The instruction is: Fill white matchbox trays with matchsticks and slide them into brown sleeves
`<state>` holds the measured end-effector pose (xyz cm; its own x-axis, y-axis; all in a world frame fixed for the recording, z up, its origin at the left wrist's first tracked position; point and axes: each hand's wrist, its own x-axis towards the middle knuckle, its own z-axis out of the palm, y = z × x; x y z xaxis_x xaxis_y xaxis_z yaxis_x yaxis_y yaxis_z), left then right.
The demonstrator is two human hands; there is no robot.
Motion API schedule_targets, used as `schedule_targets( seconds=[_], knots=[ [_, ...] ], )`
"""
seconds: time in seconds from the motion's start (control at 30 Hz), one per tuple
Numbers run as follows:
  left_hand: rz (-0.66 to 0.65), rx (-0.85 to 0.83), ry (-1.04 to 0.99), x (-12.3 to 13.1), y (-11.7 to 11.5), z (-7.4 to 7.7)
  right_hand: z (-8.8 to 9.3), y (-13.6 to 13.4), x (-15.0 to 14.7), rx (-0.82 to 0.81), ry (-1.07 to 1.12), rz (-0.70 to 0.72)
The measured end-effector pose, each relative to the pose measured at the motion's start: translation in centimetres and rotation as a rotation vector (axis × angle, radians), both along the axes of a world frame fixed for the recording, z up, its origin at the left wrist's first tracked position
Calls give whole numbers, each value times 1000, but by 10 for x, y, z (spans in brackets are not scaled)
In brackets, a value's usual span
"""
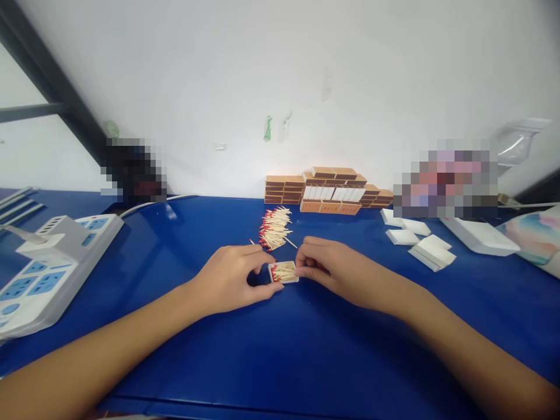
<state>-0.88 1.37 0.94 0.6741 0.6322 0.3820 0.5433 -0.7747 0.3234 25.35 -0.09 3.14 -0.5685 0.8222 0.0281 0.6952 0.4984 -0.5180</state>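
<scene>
A small white matchbox tray (283, 280) lies on the blue table, filled with red-tipped matches (284, 270). My left hand (231, 277) curves round its left end, thumb at the near side and fingers at the far side, gripping it. At the right end, my right hand (321, 262) is closed in a pinch, its fingertips touching the tray. Whatever lies between those fingertips is hidden. Just beyond the tray spreads a loose pile of matches (275, 228), most heads pointing left.
Stacked brown matchboxes (330, 207) stand against the wall behind the pile. Several white trays (402, 237) lie to the right, near a larger white box (481, 236). A power strip (48, 280) occupies the left, its cable (153, 202) running toward the wall.
</scene>
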Motion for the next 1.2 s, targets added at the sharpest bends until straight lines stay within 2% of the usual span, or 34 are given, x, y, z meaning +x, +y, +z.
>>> schedule_targets(
  seconds=[0.3, 0.57, 0.77, 0.87, 1.03, 1.2],
  knots=[
    [-18, 1, -11, 0, -1, 0, -1, -4, -11, 38, 11, 12],
    [-27, 8, -17, 0, -1, -2, 3, -8, -7, -26, -18, 19],
    [-27, 19, -17, 0, 0, -1, -1, -10, -11, -61, 9, 19],
    [-31, 13, -11, 0, 0, -1, -6, -9, -13, -30, 68, 26],
    [-35, -7, -7, 1, -1, 0, -13, 1, -15, 102, 171, -78],
    [-40, -8, -19, 1, -2, 1, -14, 2, -16, 86, 171, -30]
  ],
)
